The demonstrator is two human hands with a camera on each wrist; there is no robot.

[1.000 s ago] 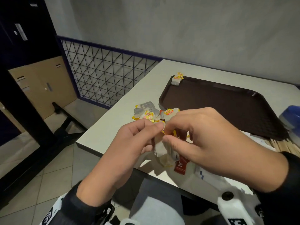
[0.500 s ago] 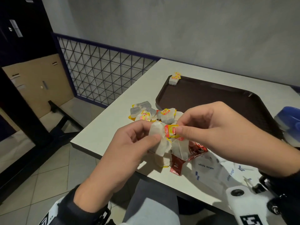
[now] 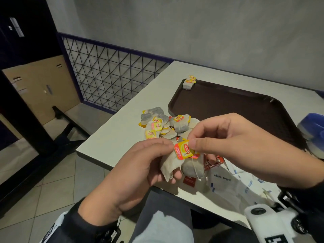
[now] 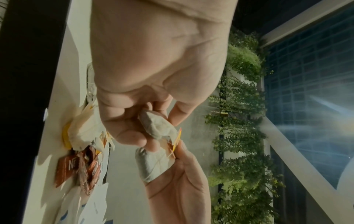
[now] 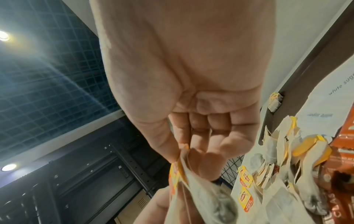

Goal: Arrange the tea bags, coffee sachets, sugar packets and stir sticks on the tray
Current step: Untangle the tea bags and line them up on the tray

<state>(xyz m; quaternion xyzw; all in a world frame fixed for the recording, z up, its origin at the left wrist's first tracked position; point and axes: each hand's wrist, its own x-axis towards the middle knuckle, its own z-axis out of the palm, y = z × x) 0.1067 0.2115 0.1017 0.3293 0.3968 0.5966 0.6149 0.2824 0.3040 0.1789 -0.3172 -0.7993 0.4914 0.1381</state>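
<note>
Grey wall, tiled floor, blue lattice railing. Pale bench carrying brown tray, one tea bag in its far corner; heap of tea bags beside the tray's near-left corner. Left hand grasping a held tea bag; right hand pinching its yellow tag.

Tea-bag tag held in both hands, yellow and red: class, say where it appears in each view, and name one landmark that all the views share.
Head: the tea-bag tag sits just below centre, face-on, logo readable.
Left wrist: near centre, seen edge-on as a thin yellow sliver.
Right wrist: lower centre-left, below the thumb, partly blurred.
Shared landmark: the red coffee sachets.
</note>
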